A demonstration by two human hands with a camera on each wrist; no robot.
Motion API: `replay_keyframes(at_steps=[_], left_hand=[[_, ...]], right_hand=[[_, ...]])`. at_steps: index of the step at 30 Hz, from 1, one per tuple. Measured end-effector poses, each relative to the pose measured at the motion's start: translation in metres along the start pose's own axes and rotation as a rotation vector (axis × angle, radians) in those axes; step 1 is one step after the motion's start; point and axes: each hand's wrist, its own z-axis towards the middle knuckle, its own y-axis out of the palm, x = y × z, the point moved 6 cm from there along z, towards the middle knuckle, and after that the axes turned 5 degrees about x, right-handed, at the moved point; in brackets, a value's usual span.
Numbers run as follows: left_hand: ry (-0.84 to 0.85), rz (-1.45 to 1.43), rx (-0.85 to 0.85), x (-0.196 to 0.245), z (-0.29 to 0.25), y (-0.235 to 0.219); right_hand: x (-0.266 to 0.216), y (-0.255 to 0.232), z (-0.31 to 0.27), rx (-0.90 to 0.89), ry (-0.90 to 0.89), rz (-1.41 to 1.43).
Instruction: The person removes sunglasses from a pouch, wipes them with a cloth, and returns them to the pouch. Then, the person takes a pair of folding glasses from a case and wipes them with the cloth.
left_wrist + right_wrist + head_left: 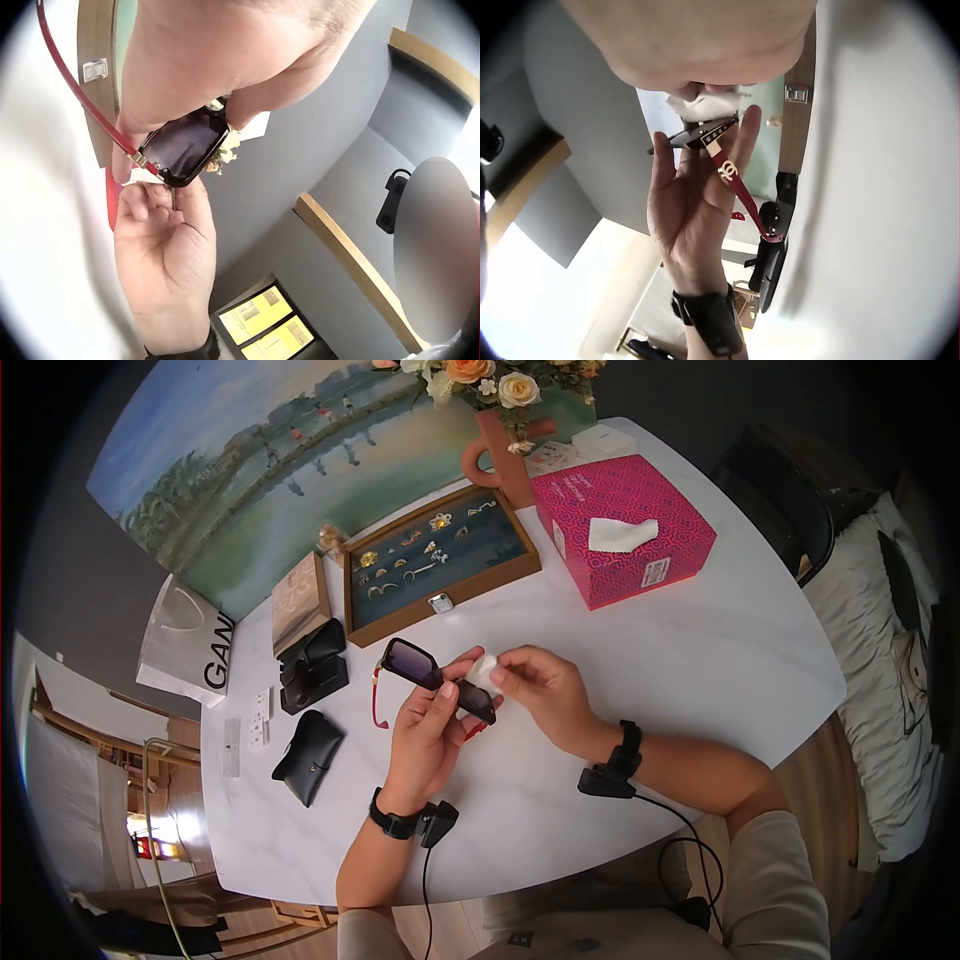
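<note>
A pair of dark-lensed sunglasses (410, 663) with red temples is gripped in my left hand (424, 738), thumb on the frame near the bridge. Between the fingertips of my right hand (550, 695) is a small white wipe (483, 673), pinched against the right-hand lens. The right wrist view shows the wipe (705, 105) bunched over the lens, with a red temple (739, 189) bearing a gold emblem hanging down unfolded. In the left wrist view, the other lens (186, 146) faces the camera and a red temple (82, 94) extends up and left.
Left on the white table lie a black glasses case (308, 758), an open black case (313, 680) and a paper bag (180, 640). Behind the hands stands a wooden jewellery display box (445, 622), with a pink tissue box (640, 495) and a flower vase (505, 460) further back.
</note>
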Motion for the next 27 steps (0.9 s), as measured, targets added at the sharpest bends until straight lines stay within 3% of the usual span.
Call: replay_keyframes(at_steps=[4,6,10,14,16,21,23,27], left_hand=[[0.009,-0.001,-0.023,0.0,0.0,0.001],[-0.018,0.075,-0.012,-0.001,-0.001,-0.001],[0.023,0.046,0.014,0.002,0.0,-0.001],[0.039,0.016,0.007,0.005,0.001,-0.002],[0.026,0.036,-0.046,0.006,0.001,-0.004],[0.039,0.09,-0.097,0.006,0.0,0.003],[0.024,0.096,-0.136,0.005,0.0,0.004],[0.004,0.067,-0.177,0.004,-0.002,0.008]], right_hand=[[-0.009,0.005,0.0,-0.023,-0.123,-0.017],[-0.014,0.014,-0.004,-0.123,-0.231,-0.242],[-0.025,0.015,-0.011,-0.332,-0.269,-0.284],[-0.015,0.005,-0.003,-0.285,-0.248,-0.274],[-0.002,-0.01,0.008,0.036,-0.072,-0.085],[0.012,-0.003,0.008,-0.088,0.166,0.065],[0.019,0.003,0.004,-0.132,0.359,0.324],[0.021,0.003,0.006,-0.247,0.416,0.458]])
